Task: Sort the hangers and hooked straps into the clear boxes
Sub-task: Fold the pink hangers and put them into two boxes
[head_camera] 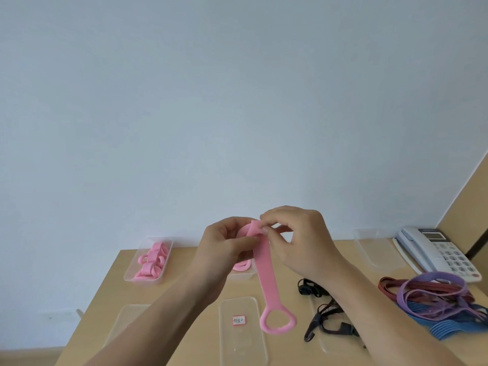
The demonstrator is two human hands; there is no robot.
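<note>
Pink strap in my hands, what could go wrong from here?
1. The left hand and right hand pinch the pink strap only at its top end, so the fold may spring open.
2. Its hanging loop sits near the black hooked straps and clear lid; it could snag or knock them.

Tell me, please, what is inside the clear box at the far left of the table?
The clear box holds several rolled pink straps, piled together. Their count is unclear, since the top rolls cover those underneath.
</note>
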